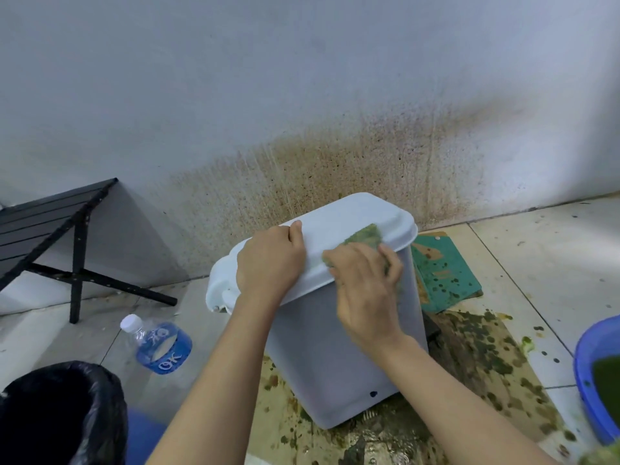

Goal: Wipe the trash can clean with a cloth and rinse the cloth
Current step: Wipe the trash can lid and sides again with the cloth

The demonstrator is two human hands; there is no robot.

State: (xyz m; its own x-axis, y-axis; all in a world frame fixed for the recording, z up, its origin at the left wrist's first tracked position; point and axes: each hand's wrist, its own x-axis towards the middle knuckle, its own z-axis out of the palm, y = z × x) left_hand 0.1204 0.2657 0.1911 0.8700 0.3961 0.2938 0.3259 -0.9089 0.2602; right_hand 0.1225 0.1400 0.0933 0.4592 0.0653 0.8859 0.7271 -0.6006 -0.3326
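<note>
White plastic trash can (335,357) stands tilted on the floor (536,250), close to the wall, with its lid (352,216) closed. The left hand (268,260) grips the lid's near edge and steadies it. The right hand (365,286) clutches a green-soiled cloth (365,234) and presses it against the lid's rim.

I judge the wiping to be well under way: the can's front looks mostly clean apart from one dark spot low down. The cloth is dirty, so its rinse is not yet done. A blue basin (583,374) of green-tinted water waits at the right edge.

Green and brown splatter covers the pale floor tiles around the can, and a stained green board (443,273) lies just behind it. Brown speckling streaks the white wall (302,78). To the left are a capped water bottle (161,344), a black-bagged bin (60,414) and a black slatted folding stand (50,213).
</note>
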